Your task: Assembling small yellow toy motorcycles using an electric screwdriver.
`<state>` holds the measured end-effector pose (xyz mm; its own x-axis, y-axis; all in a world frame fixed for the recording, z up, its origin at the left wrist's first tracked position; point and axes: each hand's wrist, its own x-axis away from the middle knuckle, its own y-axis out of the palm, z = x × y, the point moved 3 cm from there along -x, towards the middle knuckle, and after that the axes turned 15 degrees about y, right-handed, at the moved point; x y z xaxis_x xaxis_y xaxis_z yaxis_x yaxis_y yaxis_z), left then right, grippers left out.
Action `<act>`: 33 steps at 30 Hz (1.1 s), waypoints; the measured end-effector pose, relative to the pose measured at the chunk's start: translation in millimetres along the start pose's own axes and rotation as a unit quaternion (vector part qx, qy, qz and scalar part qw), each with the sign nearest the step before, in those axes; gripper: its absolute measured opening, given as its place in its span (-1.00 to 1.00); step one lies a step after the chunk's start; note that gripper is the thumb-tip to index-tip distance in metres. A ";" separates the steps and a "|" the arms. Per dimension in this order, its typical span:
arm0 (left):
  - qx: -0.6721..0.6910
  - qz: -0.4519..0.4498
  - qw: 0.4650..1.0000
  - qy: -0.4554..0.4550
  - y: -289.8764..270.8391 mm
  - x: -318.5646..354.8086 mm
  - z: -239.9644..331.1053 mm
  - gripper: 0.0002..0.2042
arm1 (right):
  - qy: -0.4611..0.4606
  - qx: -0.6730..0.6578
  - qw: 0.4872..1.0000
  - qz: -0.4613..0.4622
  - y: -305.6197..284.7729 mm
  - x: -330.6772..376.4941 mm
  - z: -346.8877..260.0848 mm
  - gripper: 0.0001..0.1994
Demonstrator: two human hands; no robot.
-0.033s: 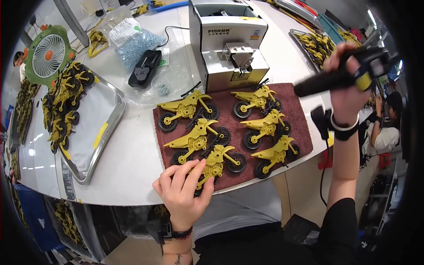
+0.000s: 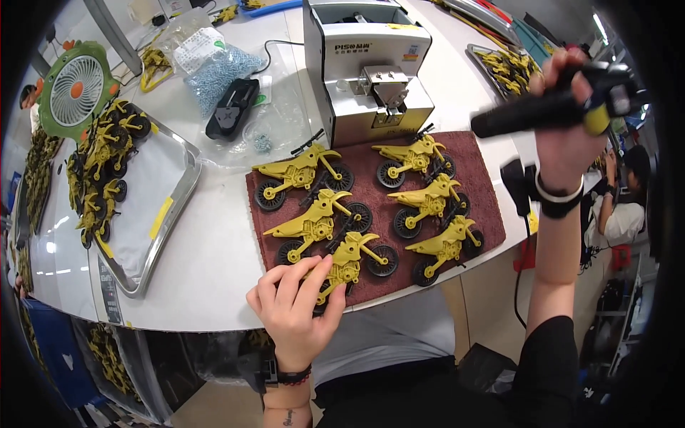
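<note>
Left grip (image 2: 296, 307): grasping rear of yellow toy dirt bike (image 2: 349, 258), nearest one in left column, on maroon towel (image 2: 374, 207) at tabletop's (image 2: 207, 264) near edge. Five more toy dirt bikes (image 2: 424, 202) there, two columns. Right grip (image 2: 567, 135): clenched around black electric screwdriver (image 2: 517, 120), raised by tabletop's right edge. Silver screw feeder (image 2: 378, 60) just beyond towel. Metal tray (image 2: 168, 228), tabletop's left side.

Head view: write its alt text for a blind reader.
A person's left hand rests on one of six yellow toy motorcycles on a dark red cloth, while the right hand holds a black handheld tool. A silver machine stands behind the cloth; a metal tray of motorcycles lies at left.
</note>
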<state>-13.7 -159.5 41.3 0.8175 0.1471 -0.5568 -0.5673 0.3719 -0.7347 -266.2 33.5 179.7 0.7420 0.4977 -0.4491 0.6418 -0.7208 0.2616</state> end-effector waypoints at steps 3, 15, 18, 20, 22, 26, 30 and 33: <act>0.003 0.005 1.000 0.004 2.1 -0.8 -2.4 -0.68 | -0.101 0.011 0.994 0.044 44.5 -30.1 1.5 -0.72; -0.006 0.018 1.000 0.006 0.2 1.6 -6.6 -0.68 | -0.007 -0.021 1.000 0.001 74.6 -71.8 49.7 -0.79; -0.006 0.019 1.000 0.007 0.9 2.4 -5.7 -0.68 | -0.004 0.004 1.000 0.001 71.0 -73.0 54.9 -0.76; -0.004 0.020 1.000 0.008 1.3 2.1 -4.4 -0.68 | -0.018 0.057 0.998 0.001 69.7 -73.0 54.2 -0.75; 0.001 0.024 1.000 0.010 1.5 1.3 -2.7 -0.68 | 0.001 0.022 1.000 0.007 73.7 -70.3 52.2 -0.76; 0.005 0.022 1.000 -0.021 0.1 4.6 -10.0 -0.66 | 0.092 0.017 0.996 0.010 110.5 -34.7 40.9 -0.81; 0.014 0.025 1.000 0.009 2.2 0.3 -6.3 -0.67 | 0.191 -0.011 0.961 -0.200 118.2 20.6 11.5 -0.80; 0.007 0.030 0.999 0.017 1.1 1.9 -10.1 -0.67 | 0.146 -0.053 0.965 -0.211 141.0 50.7 21.0 -0.71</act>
<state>-13.8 -168.0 35.5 0.7786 0.1382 -0.6121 -0.6130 0.3765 -0.6946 -142.1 -53.0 175.9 0.4232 0.8623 -0.2780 0.9035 -0.3786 0.2009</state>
